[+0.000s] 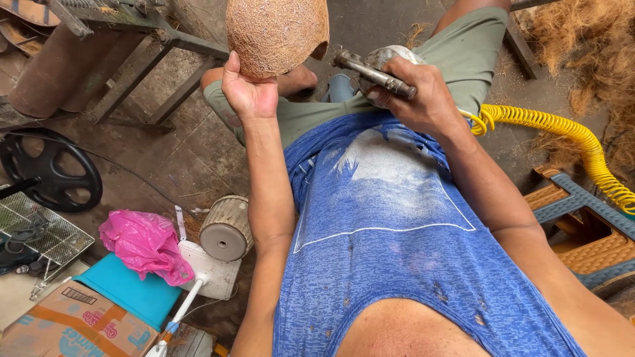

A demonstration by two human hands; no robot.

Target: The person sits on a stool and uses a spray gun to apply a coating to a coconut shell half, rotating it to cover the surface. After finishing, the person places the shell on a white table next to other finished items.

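My left hand (248, 89) is raised and grips the lower edge of a brown, fibrous coconut shell (278, 33), held open side down at the top of the view. My right hand (413, 89) is closed around a grey metal pneumatic tool (374, 71) that points left toward the shell without touching it. A yellow coiled air hose (562, 135) runs from the tool off to the right. I am seated, in a blue shirt and green shorts, with my knees below the hands.
A metal frame (152, 59) stands at upper left, a black wheel (49, 172) and wire basket (40, 231) at left. A pink bag (142, 244), small round motor (225, 231) and cardboard box (73, 324) lie lower left. Coconut fibre (582, 39) is heaped upper right above a plastic stool (582, 218).
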